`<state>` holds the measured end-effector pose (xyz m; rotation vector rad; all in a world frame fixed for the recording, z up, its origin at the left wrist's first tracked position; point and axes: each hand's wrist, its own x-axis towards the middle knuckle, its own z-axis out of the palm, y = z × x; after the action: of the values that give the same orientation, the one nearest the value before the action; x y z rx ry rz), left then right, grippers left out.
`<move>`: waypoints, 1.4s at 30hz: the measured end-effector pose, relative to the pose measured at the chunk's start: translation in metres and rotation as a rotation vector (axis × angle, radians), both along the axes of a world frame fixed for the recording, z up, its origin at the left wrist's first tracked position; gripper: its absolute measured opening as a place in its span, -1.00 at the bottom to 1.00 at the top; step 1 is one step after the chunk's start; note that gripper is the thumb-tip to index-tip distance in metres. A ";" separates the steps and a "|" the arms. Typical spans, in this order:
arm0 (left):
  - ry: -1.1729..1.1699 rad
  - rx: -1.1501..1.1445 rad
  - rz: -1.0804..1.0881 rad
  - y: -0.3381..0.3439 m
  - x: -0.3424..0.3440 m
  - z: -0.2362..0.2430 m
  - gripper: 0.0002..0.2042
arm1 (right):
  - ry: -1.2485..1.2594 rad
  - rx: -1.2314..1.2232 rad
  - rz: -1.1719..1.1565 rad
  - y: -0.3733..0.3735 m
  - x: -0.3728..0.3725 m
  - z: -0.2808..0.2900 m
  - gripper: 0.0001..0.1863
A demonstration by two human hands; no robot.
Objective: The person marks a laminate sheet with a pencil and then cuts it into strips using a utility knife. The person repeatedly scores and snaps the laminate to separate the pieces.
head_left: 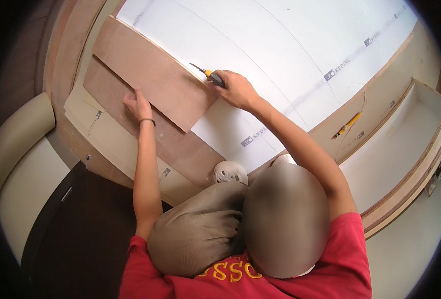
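A yellow-and-black utility knife is held in my right hand, its thin dark blade pointing up and left. The blade is above the border between a brown thin board and a large white sheet. My left hand has its fingers curled at the brown board's near edge, with the thumb up against it. That board overlaps a second brown board, which lies partly beneath it.
Light-coloured sheets extend from under the boards on the left. To the right, a yellow cutter rests on a pale strip, beside a long white tray-like recess with wooden edges. My white shoes stand close to the boards. A dark panel is at lower left.
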<state>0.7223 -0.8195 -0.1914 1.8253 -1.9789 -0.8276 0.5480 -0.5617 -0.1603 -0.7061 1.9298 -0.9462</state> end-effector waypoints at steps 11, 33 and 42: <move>-0.057 0.182 -0.090 0.056 0.017 0.003 -0.33 | 0.132 -0.015 -0.027 0.000 0.032 0.010 -0.72; 0.089 0.621 -0.200 0.236 0.116 0.021 -0.40 | 0.189 0.272 0.011 0.121 0.089 0.029 -0.51; 0.162 0.681 -0.373 0.244 0.136 0.021 -0.53 | 0.234 0.322 -0.001 0.167 0.107 0.035 -0.51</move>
<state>0.8581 -0.5759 -0.1701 1.6176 -2.1150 -1.8873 0.6546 -0.3946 -0.1257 -0.6468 2.2215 -0.5513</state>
